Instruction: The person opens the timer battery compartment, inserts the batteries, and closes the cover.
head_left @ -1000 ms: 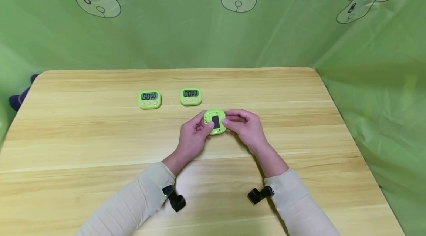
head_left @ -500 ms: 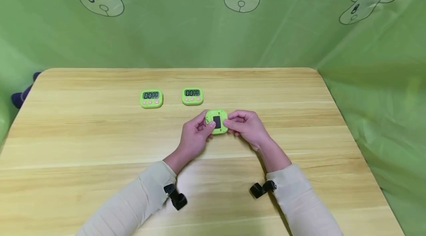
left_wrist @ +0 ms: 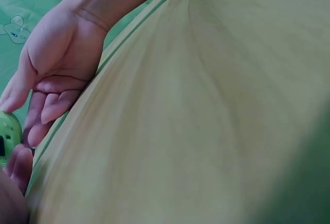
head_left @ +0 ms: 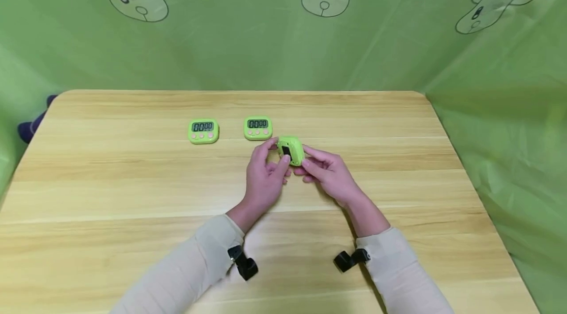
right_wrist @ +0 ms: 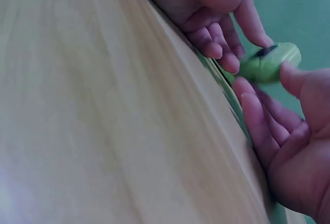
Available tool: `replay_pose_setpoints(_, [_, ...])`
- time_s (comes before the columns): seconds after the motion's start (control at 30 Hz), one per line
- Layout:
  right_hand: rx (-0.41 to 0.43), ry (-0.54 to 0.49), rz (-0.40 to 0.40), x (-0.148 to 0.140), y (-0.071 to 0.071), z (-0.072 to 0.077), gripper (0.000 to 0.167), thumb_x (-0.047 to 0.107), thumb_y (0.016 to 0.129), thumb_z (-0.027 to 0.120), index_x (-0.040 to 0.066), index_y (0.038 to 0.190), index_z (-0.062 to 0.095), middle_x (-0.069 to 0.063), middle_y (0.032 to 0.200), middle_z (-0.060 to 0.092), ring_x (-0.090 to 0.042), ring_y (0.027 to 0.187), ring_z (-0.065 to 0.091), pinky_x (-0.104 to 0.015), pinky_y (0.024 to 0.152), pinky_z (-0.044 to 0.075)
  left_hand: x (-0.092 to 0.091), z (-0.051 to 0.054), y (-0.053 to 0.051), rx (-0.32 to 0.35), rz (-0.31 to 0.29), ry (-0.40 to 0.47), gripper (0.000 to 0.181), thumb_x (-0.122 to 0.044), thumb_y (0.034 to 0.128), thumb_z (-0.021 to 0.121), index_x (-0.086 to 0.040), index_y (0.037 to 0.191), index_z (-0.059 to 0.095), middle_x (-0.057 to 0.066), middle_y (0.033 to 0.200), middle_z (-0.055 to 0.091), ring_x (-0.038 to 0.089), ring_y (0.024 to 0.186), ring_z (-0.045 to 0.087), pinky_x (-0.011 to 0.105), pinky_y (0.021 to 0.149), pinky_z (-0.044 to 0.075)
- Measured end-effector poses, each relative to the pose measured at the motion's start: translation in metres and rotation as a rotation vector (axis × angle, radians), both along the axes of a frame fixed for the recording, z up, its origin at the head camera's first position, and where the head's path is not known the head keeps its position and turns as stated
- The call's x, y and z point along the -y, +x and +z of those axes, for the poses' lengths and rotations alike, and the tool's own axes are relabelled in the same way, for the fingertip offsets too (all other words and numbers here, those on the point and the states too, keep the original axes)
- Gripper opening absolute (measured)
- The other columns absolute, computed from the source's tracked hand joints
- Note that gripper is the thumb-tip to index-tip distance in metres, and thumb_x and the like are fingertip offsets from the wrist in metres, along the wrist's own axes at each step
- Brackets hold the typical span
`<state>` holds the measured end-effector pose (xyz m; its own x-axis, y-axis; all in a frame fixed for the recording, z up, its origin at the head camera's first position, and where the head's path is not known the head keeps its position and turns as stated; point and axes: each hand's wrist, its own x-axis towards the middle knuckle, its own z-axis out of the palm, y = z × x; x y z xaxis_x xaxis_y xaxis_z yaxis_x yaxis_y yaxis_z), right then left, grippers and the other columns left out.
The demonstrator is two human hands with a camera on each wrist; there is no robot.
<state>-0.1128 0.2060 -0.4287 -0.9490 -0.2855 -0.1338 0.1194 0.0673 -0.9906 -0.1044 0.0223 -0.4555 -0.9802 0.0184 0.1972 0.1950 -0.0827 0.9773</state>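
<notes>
A green digital kitchen timer (head_left: 298,149) is held between both hands just above the table, tilted, its back with a dark rectangle partly facing me. My left hand (head_left: 263,178) grips its left side, with the thumb over the back. On the right edge, my right hand (head_left: 332,176) pinches it between thumb and fingers. The right wrist view shows the held timer (right_wrist: 283,59) blurred between the two hands. Only part of it (left_wrist: 9,133) enters the left wrist view. Its front is hidden.
Two more green timers, a left one (head_left: 203,131) and a right one (head_left: 258,128), lie face up on the wooden table (head_left: 133,176), with digits on their displays. Green patterned cloth (head_left: 248,38) hangs behind the table.
The held timer has tipped from showing its back nearly flat to a steeper tilt, and has risen slightly toward the far side. The left hand has shifted with it. The view has drifted slightly.
</notes>
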Motion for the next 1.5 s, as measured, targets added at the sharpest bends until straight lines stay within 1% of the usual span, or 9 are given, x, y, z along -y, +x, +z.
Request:
replay_pose_setpoints(0.13, [-0.001, -0.073, -0.185, 0.001, -0.002, -0.002, 0.041, -0.008, 0.092, 0.066, -0.002, 0.132, 0.061, -0.021, 0.123, 0.065, -0.026, 0.099, 0.07, -0.037, 0.084, 0.057, -0.003, 0.0, -0.003, -0.055, 0.006, -0.087, 0.051, -0.008, 0.0948, 0.069, -0.005, 0.143, 0.052, 0.015, 0.119, 0.057, 0.023, 0.07, 0.066, 0.029, 0.058, 0.057])
replay_pose_setpoints(0.27, [-0.05, -0.034, -0.38, 0.001, -0.008, -0.004, 0.041, -0.013, 0.083, 0.075, -0.006, 0.123, 0.066, -0.022, 0.118, 0.067, -0.018, 0.094, 0.071, -0.033, 0.084, 0.057, -0.007, 0.002, -0.009, -0.035, -0.002, -0.12, 0.049, -0.005, 0.095, 0.068, -0.001, 0.141, 0.053, 0.011, 0.112, 0.064, 0.019, 0.068, 0.067, 0.028, 0.055, 0.057])
replay_pose_setpoints(0.47, [-0.108, 0.068, -0.507, 0.001, -0.026, -0.007, 0.043, -0.01, 0.08, 0.079, -0.002, 0.121, 0.069, -0.015, 0.118, 0.069, -0.018, 0.092, 0.07, -0.028, 0.082, 0.057, -0.019, 0.007, -0.029, 0.017, 0.039, -0.218, 0.043, -0.001, 0.0963, 0.063, 0.005, 0.138, 0.054, 0.013, 0.108, 0.067, 0.015, 0.064, 0.067, 0.025, 0.052, 0.057])
replay_pose_setpoints(0.6, [-0.114, 0.131, -0.538, 0.003, -0.039, -0.009, 0.043, -0.008, 0.08, 0.08, 0.001, 0.12, 0.07, -0.015, 0.114, 0.069, -0.019, 0.091, 0.068, -0.027, 0.079, 0.058, -0.027, 0.009, -0.042, 0.024, 0.102, -0.405, 0.043, -0.005, 0.0966, 0.064, 0.004, 0.138, 0.055, 0.01, 0.106, 0.064, 0.012, 0.066, 0.064, 0.023, 0.058, 0.054])
replay_pose_setpoints(0.73, [-0.103, 0.193, -0.531, 0.006, -0.048, -0.01, 0.042, -0.006, 0.082, 0.079, 0.002, 0.122, 0.07, -0.015, 0.109, 0.069, -0.02, 0.091, 0.067, -0.027, 0.072, 0.06, -0.032, 0.009, -0.049, 0.046, 0.179, -0.582, 0.042, -0.013, 0.0966, 0.066, 0.0, 0.135, 0.059, 0.007, 0.106, 0.066, 0.018, 0.089, 0.064, 0.03, 0.081, 0.054])
replay_pose_setpoints(0.83, [-0.102, 0.239, -0.511, 0.006, -0.053, -0.01, 0.042, -0.005, 0.083, 0.078, 0.002, 0.123, 0.069, -0.014, 0.109, 0.069, -0.019, 0.089, 0.066, -0.025, 0.066, 0.06, -0.035, 0.009, -0.05, 0.075, 0.209, -0.65, 0.04, -0.018, 0.0976, 0.066, -0.002, 0.134, 0.061, 0.007, 0.111, 0.065, 0.022, 0.104, 0.062, 0.035, 0.091, 0.053])
replay_pose_setpoints(1.23, [-0.101, 0.334, -0.492, 0.007, -0.057, -0.011, 0.041, 0.002, 0.086, 0.079, 0.003, 0.125, 0.069, -0.011, 0.11, 0.069, -0.017, 0.089, 0.065, -0.021, 0.062, 0.057, -0.041, 0.008, -0.05, 0.111, 0.264, -0.782, 0.039, -0.024, 0.1, 0.061, -0.002, 0.133, 0.062, 0.009, 0.118, 0.062, 0.025, 0.103, 0.065, 0.037, 0.087, 0.056])
replay_pose_setpoints(1.4, [-0.113, 0.34, -0.51, 0.008, -0.055, -0.012, 0.045, 0.003, 0.084, 0.081, 0.003, 0.126, 0.068, -0.009, 0.118, 0.068, -0.017, 0.092, 0.066, -0.02, 0.069, 0.057, -0.038, 0.008, -0.047, 0.086, 0.262, -0.739, 0.04, -0.022, 0.0991, 0.062, 0.0, 0.133, 0.061, 0.01, 0.118, 0.062, 0.025, 0.104, 0.064, 0.036, 0.088, 0.056])
replay_pose_setpoints(1.5, [-0.126, 0.34, -0.519, 0.008, -0.051, -0.011, 0.049, 0.005, 0.083, 0.082, 0.003, 0.129, 0.066, -0.009, 0.124, 0.066, -0.019, 0.095, 0.066, -0.021, 0.075, 0.057, -0.031, 0.011, -0.039, 0.073, 0.214, -0.663, 0.043, -0.019, 0.0965, 0.065, 0.001, 0.135, 0.059, 0.01, 0.116, 0.061, 0.021, 0.094, 0.064, 0.033, 0.084, 0.055])
